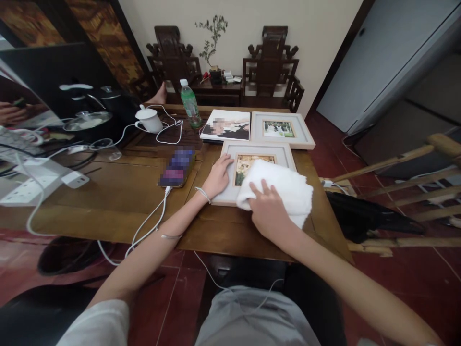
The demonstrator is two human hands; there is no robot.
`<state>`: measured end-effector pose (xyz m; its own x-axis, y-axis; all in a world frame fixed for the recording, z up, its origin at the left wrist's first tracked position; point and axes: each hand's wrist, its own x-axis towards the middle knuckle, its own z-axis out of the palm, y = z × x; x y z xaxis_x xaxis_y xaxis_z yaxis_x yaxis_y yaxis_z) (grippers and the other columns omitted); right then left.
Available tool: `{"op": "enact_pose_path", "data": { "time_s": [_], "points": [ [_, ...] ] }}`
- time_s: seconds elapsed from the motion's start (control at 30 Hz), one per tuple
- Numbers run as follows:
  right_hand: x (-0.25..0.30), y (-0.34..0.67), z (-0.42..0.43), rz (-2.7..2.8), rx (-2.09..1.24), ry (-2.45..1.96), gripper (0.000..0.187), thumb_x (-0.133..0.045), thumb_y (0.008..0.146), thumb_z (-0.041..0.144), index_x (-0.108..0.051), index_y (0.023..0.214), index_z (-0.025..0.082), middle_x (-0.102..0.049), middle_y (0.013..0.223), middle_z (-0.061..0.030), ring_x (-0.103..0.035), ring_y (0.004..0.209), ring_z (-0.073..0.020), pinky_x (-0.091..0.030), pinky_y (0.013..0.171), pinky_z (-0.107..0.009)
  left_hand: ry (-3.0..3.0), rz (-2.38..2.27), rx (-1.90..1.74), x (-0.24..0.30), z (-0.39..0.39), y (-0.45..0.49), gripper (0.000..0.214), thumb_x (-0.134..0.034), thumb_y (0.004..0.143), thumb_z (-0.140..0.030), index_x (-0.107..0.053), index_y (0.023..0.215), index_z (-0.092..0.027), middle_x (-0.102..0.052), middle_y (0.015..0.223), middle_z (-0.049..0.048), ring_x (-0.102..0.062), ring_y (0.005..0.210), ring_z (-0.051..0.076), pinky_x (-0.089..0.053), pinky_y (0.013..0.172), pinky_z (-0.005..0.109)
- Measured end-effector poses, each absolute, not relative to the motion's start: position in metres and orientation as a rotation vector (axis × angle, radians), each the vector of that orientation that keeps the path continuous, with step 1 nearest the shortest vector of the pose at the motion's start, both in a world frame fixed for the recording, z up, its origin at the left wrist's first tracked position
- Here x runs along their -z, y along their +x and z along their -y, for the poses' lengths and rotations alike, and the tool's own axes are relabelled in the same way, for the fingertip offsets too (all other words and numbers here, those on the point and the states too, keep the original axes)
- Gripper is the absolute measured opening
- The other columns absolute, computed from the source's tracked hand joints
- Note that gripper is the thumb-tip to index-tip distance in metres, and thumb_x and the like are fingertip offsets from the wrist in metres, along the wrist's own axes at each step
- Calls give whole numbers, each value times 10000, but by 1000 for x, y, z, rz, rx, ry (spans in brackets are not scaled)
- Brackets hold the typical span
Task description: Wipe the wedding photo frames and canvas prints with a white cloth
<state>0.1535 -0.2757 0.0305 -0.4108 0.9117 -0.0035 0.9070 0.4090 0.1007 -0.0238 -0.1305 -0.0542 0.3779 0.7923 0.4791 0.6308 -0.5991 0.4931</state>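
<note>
A picture frame [230, 150] with a pale wooden border, a grey mat and a small photo lies flat on the wooden table [209, 230]. At its left side my left hand [217, 176] grips the edge, fingers closed over the border. My right hand [268, 206] presses a folded white towel [286, 185] onto the frame, its fingers bent into the cloth. The towel covers the lower right part of the frame and some of the photo. Behind it lie a second picture frame [306, 129] and a panel with a photo print [230, 125].
A charging phone [178, 166] lies left of the frame. Farther back stand a green-labelled bottle [190, 105] and a lidded white cup [149, 120]. White cables and a power strip [36, 180] take up the left side. A wooden rack [396, 192] is at right.
</note>
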Motion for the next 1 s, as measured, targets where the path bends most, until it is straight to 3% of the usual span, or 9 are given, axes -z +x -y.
{"op": "enact_pose_path", "data": {
  "time_s": [0.23,0.6,0.7,0.87,1.0],
  "points": [
    [-18,139,273,-2739,-214,1552,397,-431,906,60,-773,1085,151,-495,1493,-141,-431,1376,-396,-373,1093,-553,2459,-1250,-987,54,131,-26,519,-381,811,40,-596,1268,-82,-554,1428,166,-427,1421,269,-334,1203,487],
    [-33,270,263,-2533,-393,1650,410,-473,719,-11,-789,890,187,-571,1431,-49,-453,1380,-299,-412,1096,-496,2499,-1204,-930,56,129,-27,591,-393,773,60,-545,1327,-77,-529,1446,175,-380,1446,290,-311,1214,513],
    [-32,274,231,-2516,-376,1683,432,-467,730,2,-783,963,180,-548,1456,-53,-432,1393,-311,-424,1085,-500,2512,-1181,-918,56,129,-29,614,-392,767,56,-531,1345,-99,-516,1463,153,-370,1452,281,-304,1217,514],
    [-32,265,169,-2518,-404,1769,475,-431,773,4,-730,1129,100,-511,1484,-134,-417,1390,-342,-444,1041,-515,2507,-1176,-902,56,129,-31,613,-393,779,39,-520,1362,-101,-509,1470,156,-367,1454,282,-311,1214,511],
    [-35,227,138,-2671,-508,1691,449,-455,790,-5,-729,1130,100,-426,1547,-134,-309,1455,-353,-308,1146,-569,2490,-1203,-926,52,131,-28,600,-402,784,31,-543,1347,-119,-542,1449,132,-393,1440,276,-320,1211,512]
  ]
}}
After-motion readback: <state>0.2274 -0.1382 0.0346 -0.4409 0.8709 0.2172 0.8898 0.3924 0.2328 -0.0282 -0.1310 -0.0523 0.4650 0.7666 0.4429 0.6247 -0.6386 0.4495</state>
